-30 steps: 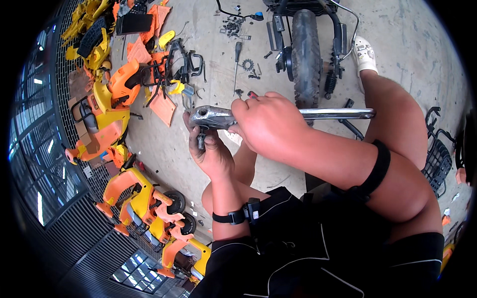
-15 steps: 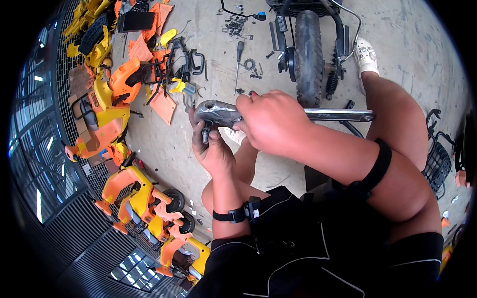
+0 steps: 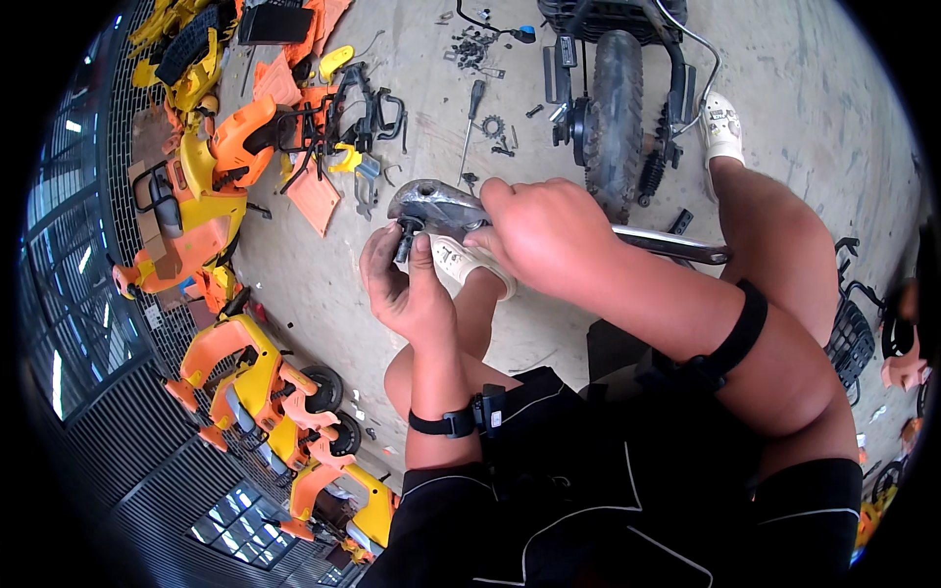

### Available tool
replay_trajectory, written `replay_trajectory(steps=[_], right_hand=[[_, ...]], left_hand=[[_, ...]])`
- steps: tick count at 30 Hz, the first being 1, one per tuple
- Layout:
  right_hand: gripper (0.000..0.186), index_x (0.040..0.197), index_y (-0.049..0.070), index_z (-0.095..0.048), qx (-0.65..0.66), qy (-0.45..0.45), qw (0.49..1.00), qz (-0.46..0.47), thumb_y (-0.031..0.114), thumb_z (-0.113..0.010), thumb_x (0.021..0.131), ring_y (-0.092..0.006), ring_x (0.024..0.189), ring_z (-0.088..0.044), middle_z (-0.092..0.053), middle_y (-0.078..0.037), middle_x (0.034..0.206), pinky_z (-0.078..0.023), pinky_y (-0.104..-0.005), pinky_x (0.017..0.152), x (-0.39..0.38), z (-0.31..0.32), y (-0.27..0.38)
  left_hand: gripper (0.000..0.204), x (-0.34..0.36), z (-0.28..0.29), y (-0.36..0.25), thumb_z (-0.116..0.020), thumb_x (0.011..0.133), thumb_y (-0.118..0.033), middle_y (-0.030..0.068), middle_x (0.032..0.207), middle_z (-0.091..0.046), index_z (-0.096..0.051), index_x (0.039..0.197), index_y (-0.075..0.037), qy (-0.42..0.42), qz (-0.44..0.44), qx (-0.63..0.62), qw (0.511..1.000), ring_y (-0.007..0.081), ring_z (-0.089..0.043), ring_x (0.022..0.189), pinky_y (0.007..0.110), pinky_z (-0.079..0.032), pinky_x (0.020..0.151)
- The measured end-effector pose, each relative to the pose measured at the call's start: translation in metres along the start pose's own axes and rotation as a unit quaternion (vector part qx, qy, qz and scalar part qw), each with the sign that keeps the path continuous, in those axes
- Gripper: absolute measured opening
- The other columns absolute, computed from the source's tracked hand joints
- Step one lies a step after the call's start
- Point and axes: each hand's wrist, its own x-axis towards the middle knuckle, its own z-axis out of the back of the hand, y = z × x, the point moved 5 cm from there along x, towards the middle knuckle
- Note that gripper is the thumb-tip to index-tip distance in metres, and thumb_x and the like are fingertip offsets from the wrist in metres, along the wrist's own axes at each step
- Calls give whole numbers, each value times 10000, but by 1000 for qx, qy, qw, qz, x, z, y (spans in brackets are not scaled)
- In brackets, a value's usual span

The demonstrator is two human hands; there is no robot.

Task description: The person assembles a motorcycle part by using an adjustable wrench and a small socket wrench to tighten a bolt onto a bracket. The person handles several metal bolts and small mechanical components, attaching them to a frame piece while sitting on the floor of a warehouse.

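My right hand (image 3: 554,230) is closed around a worn grey metal arm (image 3: 441,206), which has a rounded end with a hole. A shiny chrome bar (image 3: 686,248) sticks out on the other side of the same fist. Whether arm and bar are one piece is hidden by the fingers. Just below the rounded end, my left hand (image 3: 410,299) pinches a dark bolt-like piece (image 3: 406,240) between thumb and fingers. The piece points downward, close against the arm's underside. I cannot tell whether it is joined to the arm. The left fingertips are blackened.
Ahead lie a screwdriver (image 3: 472,127), a toothed ring (image 3: 493,125) and a pile of small fasteners (image 3: 472,47). A vehicle wheel (image 3: 615,118) stands between black frame parts. Orange and yellow body panels (image 3: 211,220) and scooters (image 3: 250,392) line the left side. A black basket (image 3: 851,338) lies right.
The left hand has shifted slightly down and left, and more of the bolt-like piece shows below the arm. The chrome bar's far end has dipped. The whole view has moved a little.
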Motion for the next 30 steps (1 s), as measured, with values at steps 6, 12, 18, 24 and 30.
replay_trajectory(steps=[6,12,18,24,30], right_hand=[[364,871,12,-538,-11,-46,998,35,293,-764,819,-343,600,-638,-632,-147,649,-493,-416,612,-7,0,5],[307,861,0,-560,-19,-52,998,33,236,-753,821,-340,607,-643,-637,-153,662,-493,-414,621,-8,1,5],[299,852,7,-567,-8,-63,997,33,238,-753,820,-340,605,-645,-641,-156,658,-496,-414,605,-9,0,4],[361,827,21,-566,-28,-25,999,7,318,-771,807,-340,586,-644,-637,-149,638,-503,-415,584,-6,2,4],[425,823,14,-562,-5,-11,1000,-5,374,-786,791,-344,586,-648,-644,-148,643,-513,-420,583,-4,4,1]], left_hand=[[315,-7,-1,0,-713,889,43,127,1226,-589,-644,1193,-3,-13,39,-18,999,218,-592,1130,342,-502,976],[293,-10,-3,-4,-700,901,43,108,1216,-588,-645,1186,5,-17,17,7,1000,194,-594,1110,326,-503,960],[266,-13,-10,-9,-681,922,37,87,1198,-603,-642,1184,12,-20,1,-8,1000,172,-594,1079,311,-488,946],[268,-10,-11,-12,-685,922,32,101,1206,-600,-642,1185,11,3,-15,7,1000,178,-594,1082,317,-493,943],[288,-8,-12,-15,-711,903,24,129,1222,-595,-651,1185,18,16,-34,32,999,200,-598,1082,322,-508,927]])
